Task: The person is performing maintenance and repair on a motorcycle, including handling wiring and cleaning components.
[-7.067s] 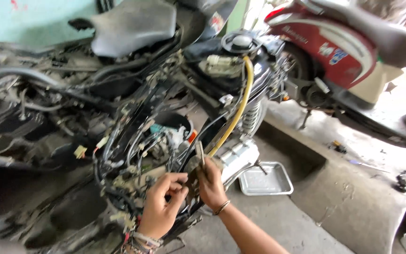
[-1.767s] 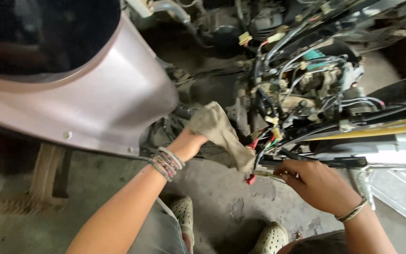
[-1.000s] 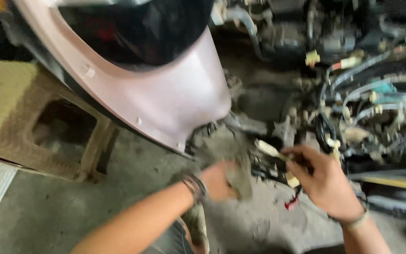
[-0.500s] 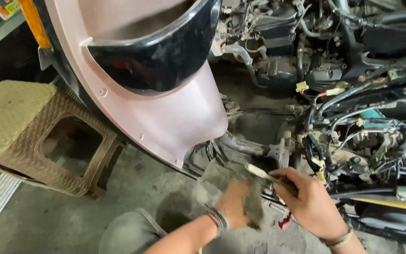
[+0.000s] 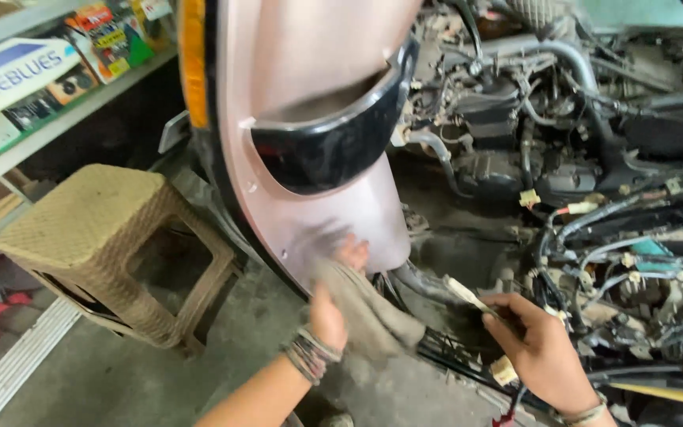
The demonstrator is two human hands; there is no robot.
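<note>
Rag (image 5: pixel 365 316) sat low in the centre of the frame, left hand (image 5: pixel 330 304) closed around it against the pink scooter panel (image 5: pixel 318 142). Right hand (image 5: pixel 539 348), lower right, pinched a pale-handled tool (image 5: pixel 468 296). Firm, even wiping pressure would probably serve best.

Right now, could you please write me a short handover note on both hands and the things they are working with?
Left hand: presses a grey rag against the lower edge of the pink body panel.
Right hand: grips a slim pale-handled tool beside the exposed wiring.
Woven stool stands left of the panel.
Done: engine and wiring uncovered.
Left: panel shows a smudge by the rag; wiring hangs loose.
</note>
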